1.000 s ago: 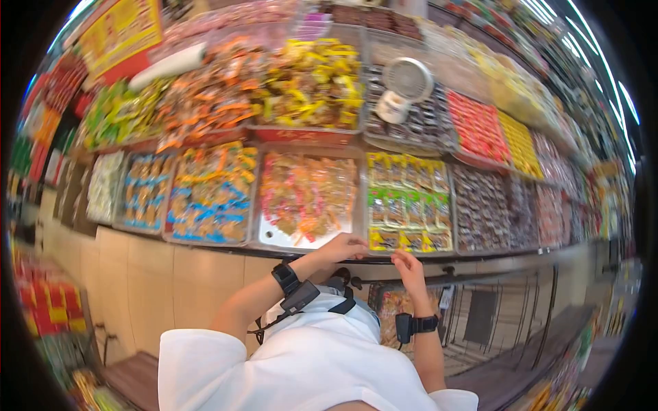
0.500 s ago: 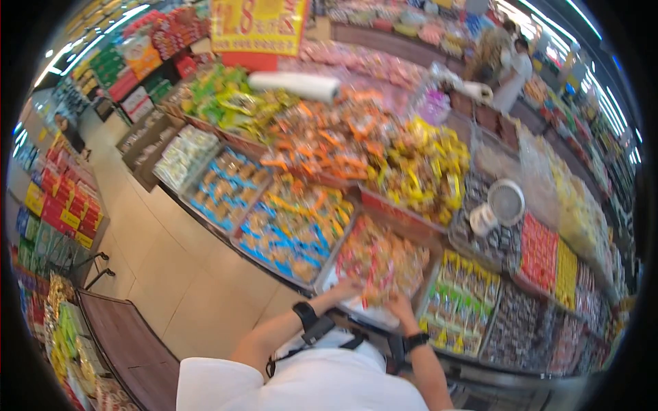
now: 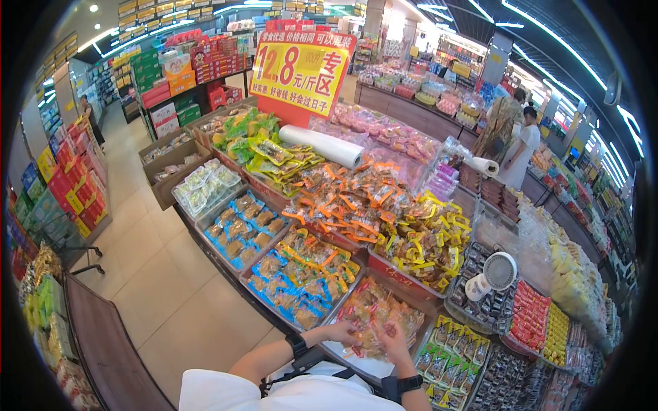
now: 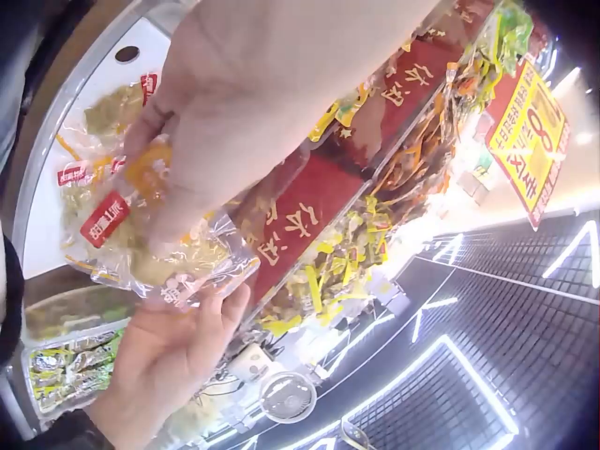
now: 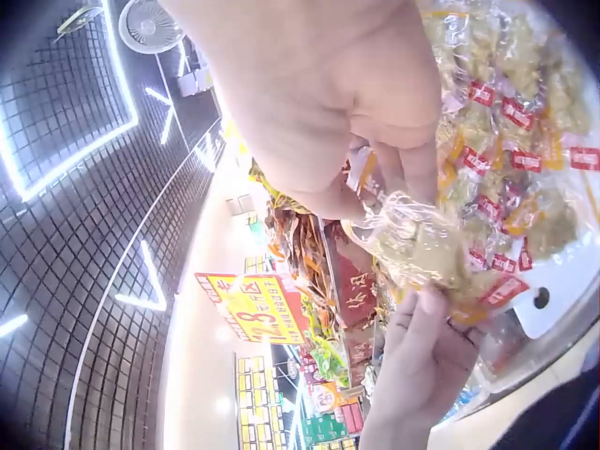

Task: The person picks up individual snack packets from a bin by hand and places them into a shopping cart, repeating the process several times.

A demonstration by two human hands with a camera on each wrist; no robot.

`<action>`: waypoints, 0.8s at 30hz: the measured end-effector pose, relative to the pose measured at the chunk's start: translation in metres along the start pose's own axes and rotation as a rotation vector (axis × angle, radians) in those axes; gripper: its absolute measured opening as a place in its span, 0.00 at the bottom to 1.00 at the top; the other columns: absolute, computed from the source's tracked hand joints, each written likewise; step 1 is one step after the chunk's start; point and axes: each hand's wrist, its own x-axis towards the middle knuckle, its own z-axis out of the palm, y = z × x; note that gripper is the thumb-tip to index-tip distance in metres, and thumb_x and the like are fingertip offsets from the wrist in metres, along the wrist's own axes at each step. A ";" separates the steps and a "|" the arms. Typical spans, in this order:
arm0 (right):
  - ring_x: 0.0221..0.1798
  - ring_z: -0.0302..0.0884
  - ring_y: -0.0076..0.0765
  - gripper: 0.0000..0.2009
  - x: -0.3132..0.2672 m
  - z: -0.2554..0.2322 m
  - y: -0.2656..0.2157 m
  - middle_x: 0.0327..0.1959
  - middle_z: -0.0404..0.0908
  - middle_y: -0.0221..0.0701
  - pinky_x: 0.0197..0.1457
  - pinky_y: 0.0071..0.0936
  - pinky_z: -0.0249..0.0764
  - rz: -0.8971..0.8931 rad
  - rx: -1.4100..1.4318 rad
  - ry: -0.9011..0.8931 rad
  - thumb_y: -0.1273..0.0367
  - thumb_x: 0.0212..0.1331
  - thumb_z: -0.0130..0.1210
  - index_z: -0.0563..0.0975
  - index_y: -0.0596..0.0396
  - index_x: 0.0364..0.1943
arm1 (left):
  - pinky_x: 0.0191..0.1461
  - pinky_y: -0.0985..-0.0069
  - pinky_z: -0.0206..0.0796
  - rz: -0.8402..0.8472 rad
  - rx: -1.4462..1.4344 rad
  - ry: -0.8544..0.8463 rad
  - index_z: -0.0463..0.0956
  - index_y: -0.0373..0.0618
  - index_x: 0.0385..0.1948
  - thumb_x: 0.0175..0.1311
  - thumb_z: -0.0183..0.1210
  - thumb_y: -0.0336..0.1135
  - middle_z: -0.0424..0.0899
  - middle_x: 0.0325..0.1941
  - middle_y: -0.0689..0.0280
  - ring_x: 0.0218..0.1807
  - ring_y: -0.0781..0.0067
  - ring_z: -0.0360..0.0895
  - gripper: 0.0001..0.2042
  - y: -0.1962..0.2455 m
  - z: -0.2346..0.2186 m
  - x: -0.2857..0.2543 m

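Both hands meet over a tray (image 3: 334, 346) of clear snack packets with red and orange print. Between them is one clear snack packet (image 5: 417, 251), with pale greenish pieces inside. My left hand (image 3: 343, 333) pinches one end of it, its thumb lying on the wrapper in the right wrist view. From the other side my right hand (image 3: 393, 342) grips the packet's crinkled end between thumb and fingers. Seen from the left wrist, the right hand (image 4: 178, 361) reaches up under the wrapper, and the left hand (image 4: 234, 84) covers part of it.
Blue-wrapped snacks (image 3: 277, 288) fill the tray to the left, yellow-green packs (image 3: 452, 363) the one to the right. Behind rise orange-wrapped (image 3: 349, 202) and yellow-wrapped (image 3: 425, 243) heaps. A small white fan (image 3: 499, 272) stands at the right; a price sign (image 3: 301, 72) rises behind.
The head view has tilted up and swung left. Both hands have moved from the tray's front edge to over the packets, and a packet now shows between them.
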 end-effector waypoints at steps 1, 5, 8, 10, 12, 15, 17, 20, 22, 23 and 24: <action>0.28 0.64 0.19 0.12 -0.003 0.003 -0.005 0.27 0.66 0.24 0.28 0.14 0.64 -0.018 -0.002 0.006 0.77 0.42 0.50 0.67 0.55 0.34 | 0.34 0.80 0.63 -0.042 -0.005 -0.002 0.68 0.39 0.42 0.44 0.59 0.44 0.75 0.32 0.65 0.32 0.78 0.69 0.24 0.012 -0.003 -0.006; 0.33 0.71 0.27 0.12 -0.004 -0.006 0.016 0.32 0.72 0.31 0.36 0.21 0.71 0.244 0.099 -0.119 0.68 0.53 0.47 0.67 0.60 0.38 | 0.26 0.85 0.60 -0.056 -0.049 0.181 0.70 0.43 0.40 0.50 0.55 0.45 0.73 0.25 0.71 0.26 0.85 0.67 0.19 0.049 -0.003 -0.025; 0.34 0.73 0.30 0.14 -0.020 -0.010 0.040 0.33 0.73 0.35 0.38 0.24 0.71 0.273 0.035 -0.228 0.66 0.53 0.46 0.69 0.63 0.38 | 0.26 0.85 0.60 0.100 -0.112 0.073 0.70 0.43 0.40 0.51 0.54 0.43 0.73 0.25 0.72 0.25 0.85 0.67 0.17 0.013 0.008 0.002; 0.31 0.72 0.25 0.13 -0.033 -0.010 0.039 0.28 0.74 0.31 0.33 0.22 0.70 0.184 -0.138 -0.266 0.64 0.52 0.48 0.72 0.62 0.32 | 0.28 0.86 0.61 0.043 -0.106 -0.007 0.70 0.41 0.40 0.51 0.54 0.42 0.74 0.26 0.71 0.26 0.85 0.68 0.17 0.020 0.017 0.003; 0.28 0.71 0.23 0.13 -0.049 -0.015 0.052 0.24 0.75 0.28 0.29 0.21 0.69 0.154 -0.234 -0.229 0.62 0.50 0.50 0.74 0.61 0.30 | 0.29 0.86 0.62 0.025 -0.170 -0.095 0.70 0.41 0.39 0.51 0.54 0.42 0.74 0.26 0.70 0.28 0.85 0.69 0.17 0.024 0.033 0.008; 0.27 0.66 0.16 0.18 -0.081 -0.013 0.044 0.22 0.72 0.23 0.29 0.14 0.63 0.141 -0.201 -0.087 0.56 0.50 0.48 0.72 0.53 0.39 | 0.32 0.84 0.64 0.002 -0.219 -0.232 0.71 0.40 0.34 0.52 0.53 0.41 0.73 0.26 0.71 0.30 0.84 0.69 0.14 0.027 0.053 0.019; 0.22 0.63 0.19 0.16 -0.109 -0.014 0.034 0.20 0.71 0.23 0.24 0.17 0.60 0.206 -0.058 0.106 0.57 0.53 0.45 0.74 0.54 0.36 | 0.32 0.84 0.63 0.027 -0.136 -0.356 0.70 0.38 0.34 0.52 0.52 0.40 0.72 0.26 0.70 0.30 0.84 0.68 0.14 0.037 0.065 0.027; 0.20 0.61 0.20 0.15 -0.141 -0.033 0.049 0.18 0.70 0.25 0.22 0.19 0.58 0.058 -0.080 0.291 0.59 0.52 0.45 0.74 0.57 0.33 | 0.32 0.84 0.62 0.050 0.180 -0.473 0.70 0.36 0.34 0.52 0.52 0.39 0.72 0.27 0.69 0.30 0.84 0.67 0.14 0.045 0.097 0.047; 0.19 0.61 0.21 0.15 -0.171 -0.038 0.047 0.16 0.70 0.27 0.20 0.20 0.57 -0.044 -0.138 0.415 0.62 0.53 0.43 0.74 0.60 0.32 | 0.30 0.84 0.61 0.044 0.063 -0.552 0.70 0.36 0.32 0.52 0.52 0.38 0.72 0.25 0.70 0.28 0.85 0.65 0.13 0.053 0.128 0.049; 0.20 0.63 0.20 0.13 -0.190 -0.040 0.036 0.17 0.71 0.26 0.22 0.19 0.60 0.023 -0.180 0.488 0.64 0.53 0.43 0.74 0.61 0.30 | 0.28 0.84 0.59 0.038 -0.060 -0.583 0.70 0.36 0.30 0.52 0.53 0.38 0.71 0.23 0.71 0.26 0.85 0.64 0.12 0.060 0.145 0.052; 0.21 0.63 0.19 0.13 -0.204 -0.038 0.033 0.17 0.71 0.26 0.23 0.19 0.61 0.002 -0.017 0.559 0.65 0.53 0.43 0.74 0.62 0.28 | 0.29 0.84 0.59 0.079 0.065 -0.612 0.70 0.36 0.29 0.51 0.53 0.36 0.72 0.23 0.71 0.26 0.86 0.64 0.11 0.065 0.159 0.057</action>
